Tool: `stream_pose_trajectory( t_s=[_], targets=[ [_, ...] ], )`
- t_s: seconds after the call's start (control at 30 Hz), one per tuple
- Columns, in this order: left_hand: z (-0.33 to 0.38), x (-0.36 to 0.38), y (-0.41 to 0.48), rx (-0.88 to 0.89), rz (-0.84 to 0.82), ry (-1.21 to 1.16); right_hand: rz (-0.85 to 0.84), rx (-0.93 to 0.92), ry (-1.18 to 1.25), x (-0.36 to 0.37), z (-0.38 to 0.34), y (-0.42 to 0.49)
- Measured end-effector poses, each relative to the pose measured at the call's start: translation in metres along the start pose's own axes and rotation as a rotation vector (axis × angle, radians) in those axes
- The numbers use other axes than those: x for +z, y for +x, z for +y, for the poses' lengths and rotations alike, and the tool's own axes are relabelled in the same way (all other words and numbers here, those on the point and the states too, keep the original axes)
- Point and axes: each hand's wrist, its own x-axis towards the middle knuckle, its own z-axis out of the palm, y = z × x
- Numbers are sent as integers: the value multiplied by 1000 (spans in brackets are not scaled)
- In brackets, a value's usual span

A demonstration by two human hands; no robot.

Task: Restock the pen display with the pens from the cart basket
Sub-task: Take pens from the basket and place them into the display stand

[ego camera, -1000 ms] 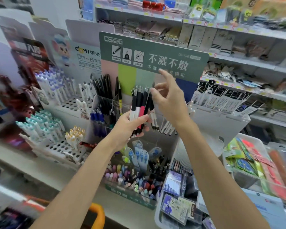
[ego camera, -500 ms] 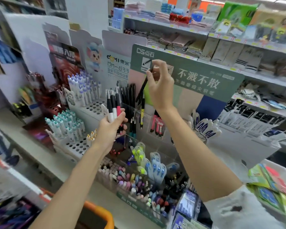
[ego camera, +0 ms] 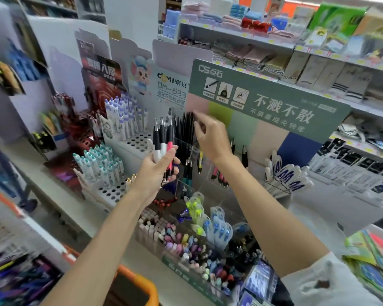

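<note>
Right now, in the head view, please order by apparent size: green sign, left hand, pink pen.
1. green sign
2. left hand
3. pink pen
Hand and pen are nearer the camera, so this is apparent size only.

The pen display (ego camera: pixel 243 127) opens to the front and upward; its green header card (ego camera: pixel 268 100) closes off the top of the back panel. At the display's left edge the black pens (ego camera: pixel 184 129) pack their clear compartment tightly; the right hand (ego camera: pixel 210 138) sits at their tops, its grip blurred; the left hand (ego camera: pixel 157 171), gripping 3 pens (ego camera: pixel 163 138), stands just before that compartment. The middle compartments (ego camera: pixel 221 171) hold few pens and have open room above, though the right forearm crosses before them. The white holed stand (ego camera: pixel 139 140) crowds the display's left side; correction tapes (ego camera: pixel 210 219) rise along its front edge; bare shelf top (ego camera: pixel 332 206) lies off its right edge.
</note>
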Motion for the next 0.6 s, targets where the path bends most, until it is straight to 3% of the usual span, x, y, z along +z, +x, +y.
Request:
stream_pose_trajectory(
  t_s=[0.07, 0.17, 0.27, 0.37, 0.43, 0.5, 0.6],
  targets=[
    [0, 2, 1, 12, -6, 27, 62, 44, 114, -12, -5, -3],
    [0, 13, 3, 40, -30, 109, -116, 128, 307, -31, -14, -12],
    [-2, 32, 4, 63, -74, 163, -168, 154, 278, -42, -15, -20],
    [-8, 45, 6, 65, -93, 151, -17, 203, 349, -58, -8, -23],
    [-13, 46, 9, 40, -67, 143, 233, 226, 406, -74, 0, -24],
    [-19, 44, 12, 20, -39, 132, 444, 196, 301, -89, 10, -27],
    [-25, 41, 12, 3, -31, 117, 421, 92, 111, -94, 20, -34]
  ],
)
